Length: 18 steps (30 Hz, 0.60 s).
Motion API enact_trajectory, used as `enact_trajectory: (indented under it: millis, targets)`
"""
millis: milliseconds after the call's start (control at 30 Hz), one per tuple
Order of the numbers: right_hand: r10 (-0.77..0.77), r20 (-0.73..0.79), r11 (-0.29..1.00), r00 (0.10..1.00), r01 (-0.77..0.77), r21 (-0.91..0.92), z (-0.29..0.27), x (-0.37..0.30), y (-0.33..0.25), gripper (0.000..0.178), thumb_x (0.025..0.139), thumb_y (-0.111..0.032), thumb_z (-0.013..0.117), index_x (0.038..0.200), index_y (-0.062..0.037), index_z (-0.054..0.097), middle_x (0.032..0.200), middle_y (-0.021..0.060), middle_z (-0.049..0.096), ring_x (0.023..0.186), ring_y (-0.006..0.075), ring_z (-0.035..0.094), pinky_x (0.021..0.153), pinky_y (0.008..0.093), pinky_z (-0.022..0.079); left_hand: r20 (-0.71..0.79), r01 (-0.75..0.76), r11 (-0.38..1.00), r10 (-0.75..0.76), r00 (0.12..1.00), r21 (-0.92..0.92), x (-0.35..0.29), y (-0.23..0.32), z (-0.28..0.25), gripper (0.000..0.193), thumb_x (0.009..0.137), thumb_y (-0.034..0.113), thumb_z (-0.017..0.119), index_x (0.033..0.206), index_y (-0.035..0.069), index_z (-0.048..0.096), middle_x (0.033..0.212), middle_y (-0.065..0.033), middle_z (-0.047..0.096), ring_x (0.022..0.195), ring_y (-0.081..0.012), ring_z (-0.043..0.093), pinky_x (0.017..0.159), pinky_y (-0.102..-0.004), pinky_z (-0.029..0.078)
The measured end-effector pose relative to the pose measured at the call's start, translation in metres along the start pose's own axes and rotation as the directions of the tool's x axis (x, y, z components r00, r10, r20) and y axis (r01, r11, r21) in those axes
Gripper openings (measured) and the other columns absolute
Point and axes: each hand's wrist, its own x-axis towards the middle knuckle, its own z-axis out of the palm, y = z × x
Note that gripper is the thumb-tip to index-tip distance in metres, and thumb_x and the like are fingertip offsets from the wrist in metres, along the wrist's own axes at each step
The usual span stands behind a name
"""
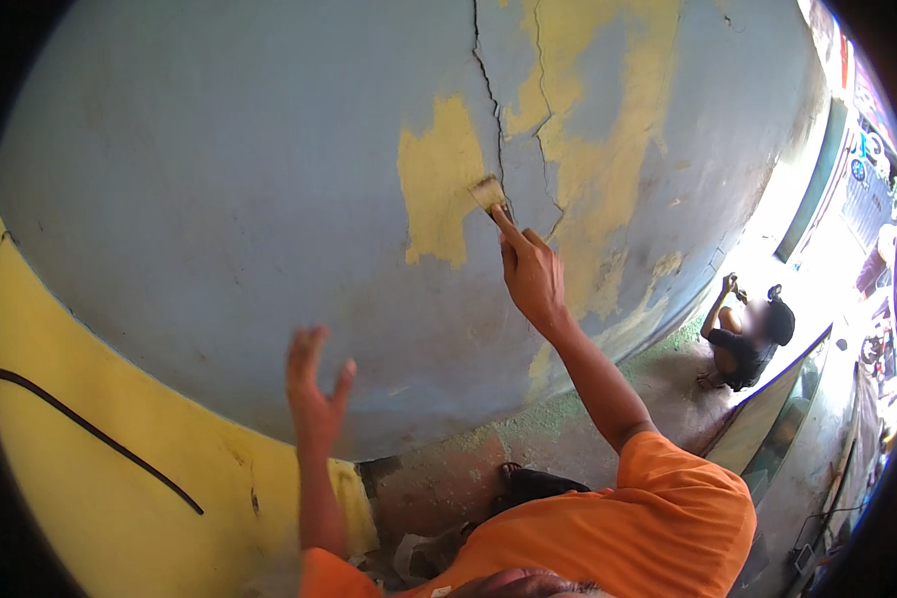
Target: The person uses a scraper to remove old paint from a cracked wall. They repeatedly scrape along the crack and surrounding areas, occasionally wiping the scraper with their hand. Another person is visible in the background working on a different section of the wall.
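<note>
My right hand (534, 271) is closed round the handle of a putty knife (487, 191), with a finger stretched toward the blade. The blade lies against the grey-blue wall (269, 179), between a yellow patch (439, 189) and a long dark crack (484, 75). To the right of it, a second, thinner crack runs through larger yellow areas (593, 169). My left hand (315, 389) is raised in front of the lower wall, slightly blurred, its fingers apart and holding nothing. It appears not to touch the wall, though the gap is hard to judge.
A person (749, 337) in dark clothes and a cap crouches by the wall at the right. On the left, a black cable (90, 434) crosses a yellow wall (80, 498). A black bag-like thing (538, 485) lies on the floor (424, 496) below me.
</note>
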Motion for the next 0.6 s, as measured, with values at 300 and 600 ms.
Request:
enact_trajectory:
  millis: [300, 600]
  targets:
    - [0.021, 0.027, 0.999, 0.999, -0.022, 0.038, -0.005, -0.023, -0.015, 0.047, 0.103, -0.012, 0.058, 0.148, -0.0260, 0.059, 0.075, 0.0122, 0.060, 0.061, 0.0298, 0.061, 0.057, 0.0451, 0.049, -0.169, -0.468, 0.593, 0.719, 0.674, 0.655, 0.242, 0.030, -0.035, 0.059, 0.101, 0.050, 0.054, 0.158, 0.039, 0.042, 0.170, -0.0004, 0.029, 0.158, -0.0292, 0.025, 0.122, -0.0705, 0.017]
    - [0.017, -0.013, 0.999, 1.000, -0.016, 0.035, 0.005, -0.035, -0.010, 0.049, 0.100, -0.010, 0.062, 0.147, -0.0254, 0.060, 0.075, 0.0123, 0.061, 0.060, 0.0308, 0.060, 0.057, 0.0443, 0.049, -0.310, -0.408, 0.521, 0.822, 0.478, 0.750, 0.306, 0.029, -0.046, 0.061, 0.103, 0.061, 0.038, 0.162, 0.046, 0.030, 0.173, 0.0056, 0.022, 0.160, -0.0247, 0.018, 0.123, -0.0722, 0.008]
